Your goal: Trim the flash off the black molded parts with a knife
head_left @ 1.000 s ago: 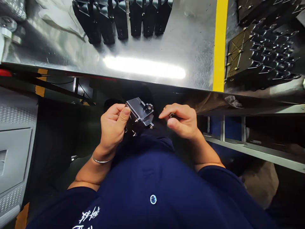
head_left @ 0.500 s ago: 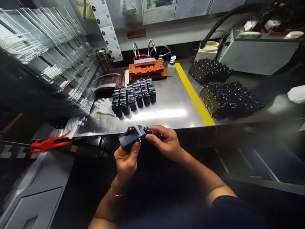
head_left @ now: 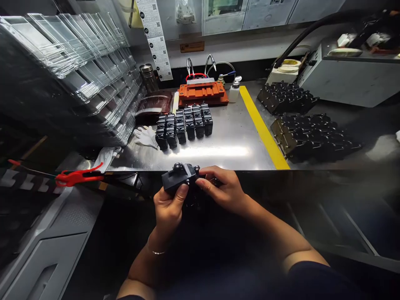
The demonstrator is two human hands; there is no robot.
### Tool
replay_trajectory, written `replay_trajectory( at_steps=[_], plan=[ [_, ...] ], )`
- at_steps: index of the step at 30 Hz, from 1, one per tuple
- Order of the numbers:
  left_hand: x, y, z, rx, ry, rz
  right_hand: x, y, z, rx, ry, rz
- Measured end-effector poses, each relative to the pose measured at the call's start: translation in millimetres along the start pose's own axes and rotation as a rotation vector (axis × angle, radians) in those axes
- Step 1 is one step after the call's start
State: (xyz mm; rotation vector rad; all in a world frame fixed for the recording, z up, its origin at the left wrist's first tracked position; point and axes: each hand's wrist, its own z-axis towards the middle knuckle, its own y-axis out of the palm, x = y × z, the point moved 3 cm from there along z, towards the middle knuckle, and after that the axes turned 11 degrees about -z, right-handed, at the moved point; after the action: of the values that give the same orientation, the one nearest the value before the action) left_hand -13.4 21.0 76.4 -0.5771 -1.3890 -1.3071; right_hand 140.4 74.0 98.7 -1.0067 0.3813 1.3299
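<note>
Black metal housing (head_left: 179,180), long axis near level, running left to right, round knob (head_left: 178,167) upward, below front edge of steel surface (head_left: 237,150), left hand (head_left: 168,212) with fingers (head_left: 183,191) gripping left end, right hand (head_left: 223,187) with fingers (head_left: 206,184) gripping right end

dark metal housing (head_left: 178,180) | round knob (head_left: 178,167) on top | tilted | handheld

The right hand (head_left: 223,188) hides one end of the dark metal block (head_left: 178,177), its underside shadowed.
</note>
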Motion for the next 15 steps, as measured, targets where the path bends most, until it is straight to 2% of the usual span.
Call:
replay_trajectory(
  at_steps=[6,15],
  plan=[
    [-7.7,-1.9,-3.0,-0.002,-0.030,-0.046,0.9,-5.1,-4.5,-0.030,0.109,-0.017],
    [-5.7,3.1,-4.2,-0.004,-0.023,-0.004,5.1,-7.6,-9.4,-0.034,0.189,0.010]
  ],
)
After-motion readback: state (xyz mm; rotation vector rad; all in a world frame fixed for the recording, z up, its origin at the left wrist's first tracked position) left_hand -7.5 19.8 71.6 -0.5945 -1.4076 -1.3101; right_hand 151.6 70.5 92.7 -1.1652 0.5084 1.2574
